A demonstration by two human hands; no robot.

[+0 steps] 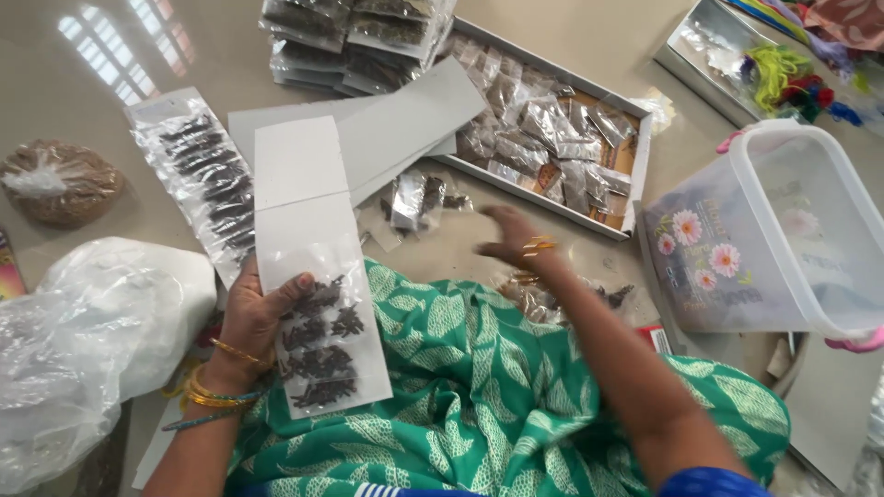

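1. On the floor, over a lap draped in green leaf-print cloth [479, 387], the left hand [253, 317] is clamped on a long grey card [308, 258], thumb pressed across its face; small clear packets of dark spice are fixed in a column on the card's lower half, its upper half bare.
2. Out ahead, the right hand [511, 239] is blurred, fingers spread apart and holding nothing, palm down just above a few loose packets [419, 198] lying on the floor.
3. The card's upper edge overlaps a stack of bare grey cards [396, 124], and its left edge lies close beside a filled strip of packets [198, 179] resting flat.
4. Beyond the right hand, a shallow white tray [635, 175] full of packets runs diagonally, its near rim close to the fingers; bundles of filled strips [354, 41] sit behind it.
5. A clear plastic tub with flower print [737, 248] crowds the right side, near the forearm; a big crumpled plastic bag [83, 340] hems in the left.
6. Open floor shows only between the tray and the lap.
7. The surface is smooth, glossy beige floor [110, 83], mirroring bright windows at upper left; a tied bag of brown grains [55, 184] sits there.
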